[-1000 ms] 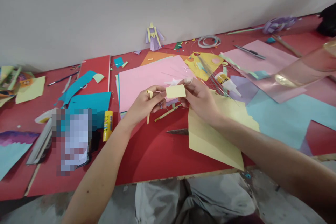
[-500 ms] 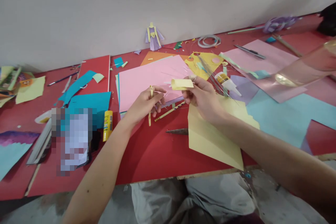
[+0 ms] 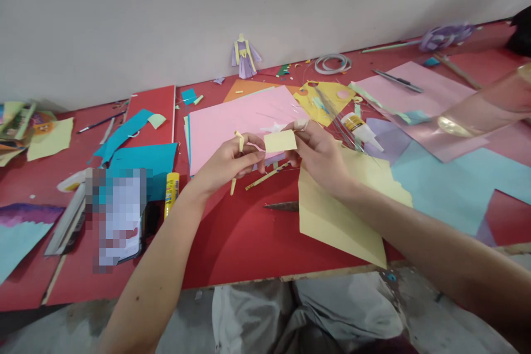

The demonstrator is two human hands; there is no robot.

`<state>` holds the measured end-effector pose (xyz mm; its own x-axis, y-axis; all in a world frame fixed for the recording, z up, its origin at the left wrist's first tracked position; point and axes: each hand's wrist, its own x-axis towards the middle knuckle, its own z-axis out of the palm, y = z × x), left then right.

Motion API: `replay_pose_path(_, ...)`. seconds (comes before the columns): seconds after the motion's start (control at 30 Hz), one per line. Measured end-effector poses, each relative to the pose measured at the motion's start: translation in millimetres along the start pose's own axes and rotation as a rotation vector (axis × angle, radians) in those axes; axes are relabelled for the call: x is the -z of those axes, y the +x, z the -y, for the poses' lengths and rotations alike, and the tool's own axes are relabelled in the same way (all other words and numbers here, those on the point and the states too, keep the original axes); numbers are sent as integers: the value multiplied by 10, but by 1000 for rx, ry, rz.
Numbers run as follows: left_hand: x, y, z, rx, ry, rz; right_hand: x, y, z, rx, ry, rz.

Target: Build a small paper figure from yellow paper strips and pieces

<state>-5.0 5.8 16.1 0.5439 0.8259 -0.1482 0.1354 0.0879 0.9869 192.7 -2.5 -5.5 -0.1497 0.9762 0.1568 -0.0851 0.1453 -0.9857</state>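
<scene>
My right hand (image 3: pixel 319 149) is closed, pinching a small pale yellow paper piece (image 3: pixel 280 141) by its right end. At the paper's left end are the fingertips of my left hand (image 3: pixel 232 161); whether they press on it is hard to tell. A thin yellow paper strip (image 3: pixel 239 140), bent at the top, is held between my left fingers, its lower end poking out below. Under the hands lie a pink paper sheet (image 3: pixel 232 121) and a patterned yellow stick (image 3: pixel 265 177). A dark pointed blade (image 3: pixel 284 206) comes out from beneath a larger yellow sheet (image 3: pixel 340 221).
A yellow glue stick (image 3: pixel 171 191) and a phone (image 3: pixel 122 215) lie left of my left arm. A white glue bottle (image 3: pixel 363 130) rests to the right. Against the wall stands a purple-and-yellow paper figure (image 3: pixel 245 58). A clear bottle (image 3: pixel 481 99) juts in from the right.
The small yellow paper, rolled before, now shows a flatter face. My left fingertips have come closer to its left end, and the thin strip has tilted.
</scene>
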Motion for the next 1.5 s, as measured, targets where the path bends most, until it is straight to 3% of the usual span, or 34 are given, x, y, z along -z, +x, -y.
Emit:
replay_pose_path(0.27, -16, 11, 16, 66, 131, -81, -24, -27, -24, 24, -28, 58)
replay_pose_path(0.63, -4, 33, 96, -18, 308, -137, -12, -28, -45, 17, -131, 120)
replay_pose_path(1.5, -149, -27, 2, 18, 225, -114, -7, -45, -71, 72, -410, 247)
